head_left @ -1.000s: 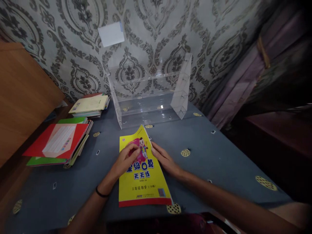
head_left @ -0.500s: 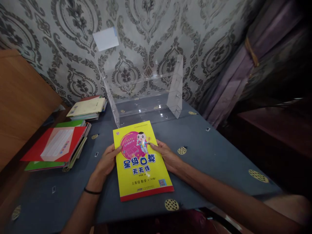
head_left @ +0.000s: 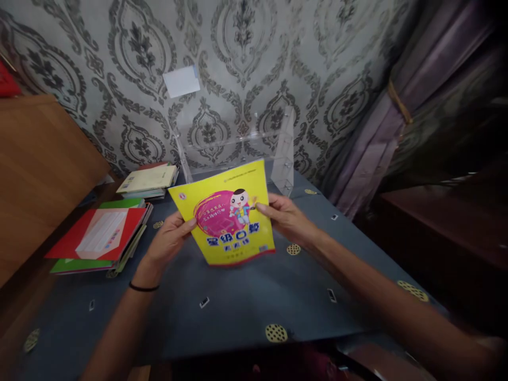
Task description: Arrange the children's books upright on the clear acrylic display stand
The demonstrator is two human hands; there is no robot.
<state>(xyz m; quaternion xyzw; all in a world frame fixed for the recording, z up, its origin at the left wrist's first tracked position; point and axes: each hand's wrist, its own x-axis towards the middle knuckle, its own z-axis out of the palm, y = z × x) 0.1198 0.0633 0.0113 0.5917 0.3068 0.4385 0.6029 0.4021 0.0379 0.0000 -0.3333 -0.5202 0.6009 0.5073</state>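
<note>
Yellow workbook (head_left: pixel 228 211) at frame centre, held clear of the blue tablecloth (head_left: pixel 246 301), cover facing the camera, top edge tilted toward the wall. Left hand (head_left: pixel 169 241) grips its left edge, thumb on the cover. Right hand (head_left: pixel 288 219) grips its right edge, thumb on the cover. Clear acrylic shelf (head_left: pixel 278 153) directly behind the workbook. Red-covered book pile (head_left: pixel 99 235) at centre left; second pile (head_left: pixel 148 180) above it.

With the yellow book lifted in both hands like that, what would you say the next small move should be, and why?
Probably carry the yellow book forward toward the clear acrylic rack: left hand and right hand grip its side edges, it is off the table, and the rack stands just behind it.
</note>
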